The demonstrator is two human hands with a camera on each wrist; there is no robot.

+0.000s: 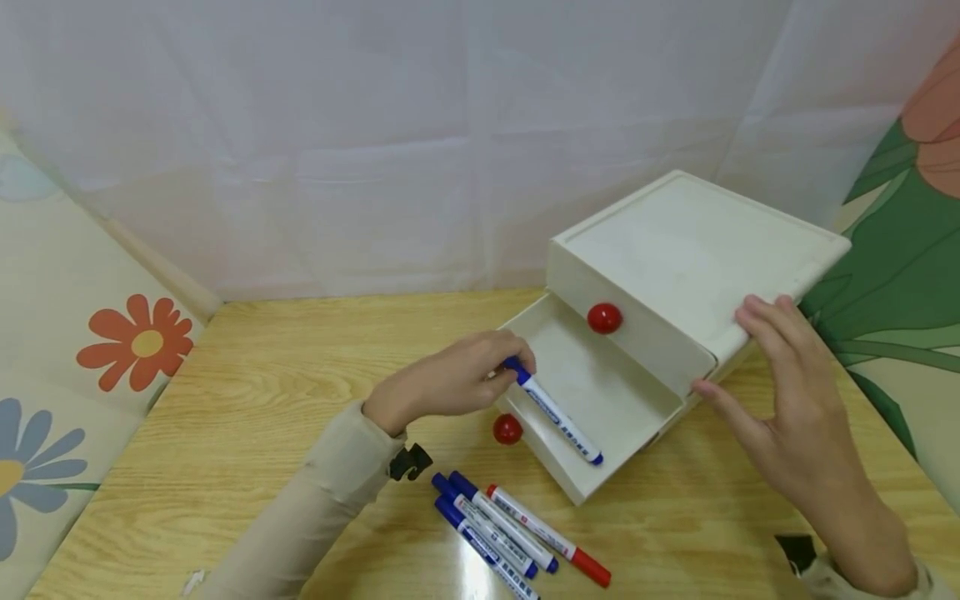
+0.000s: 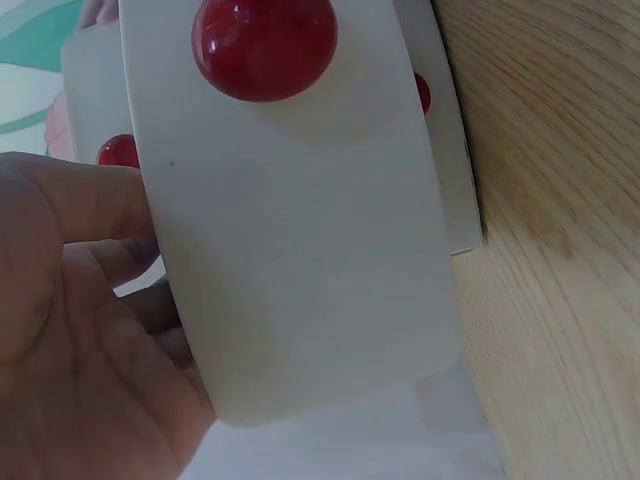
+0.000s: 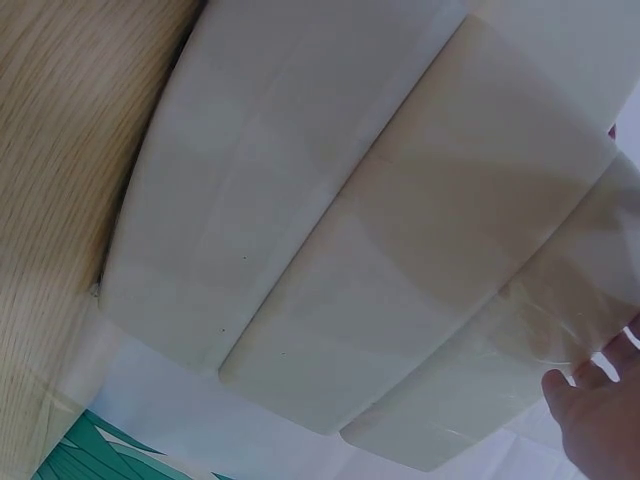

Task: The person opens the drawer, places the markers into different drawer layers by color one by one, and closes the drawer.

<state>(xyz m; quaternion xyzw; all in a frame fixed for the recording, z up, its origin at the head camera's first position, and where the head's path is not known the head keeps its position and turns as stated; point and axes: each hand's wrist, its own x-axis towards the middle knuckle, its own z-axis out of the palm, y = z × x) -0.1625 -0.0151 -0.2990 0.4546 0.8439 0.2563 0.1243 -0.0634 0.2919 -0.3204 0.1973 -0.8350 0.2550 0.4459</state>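
Note:
My left hand [image 1: 461, 375] pinches a blue-capped whiteboard marker [image 1: 558, 418] by its cap, over the pulled-out drawer [image 1: 545, 463] of a white drawer cabinet [image 1: 697, 242]. The marker slants down toward the drawer's near corner; whether its tip touches the drawer I cannot tell. In the left wrist view the drawer front [image 2: 300, 230], with its red knob [image 2: 265, 45], hides the marker and my fingertips. My right hand [image 1: 802, 408] touches the cabinet's right side and top edge, fingers spread. The right wrist view shows that hand [image 3: 605, 420] against the cabinet side [image 3: 400, 260].
Several markers lie side by side on the wooden table [image 1: 247, 392] in front of the drawer, including a red marker [image 1: 547, 533] and a blue marker [image 1: 517, 533]. Another red knob [image 1: 604, 317] juts out above the drawer. A pale curtain [image 1: 337, 167] hangs behind.

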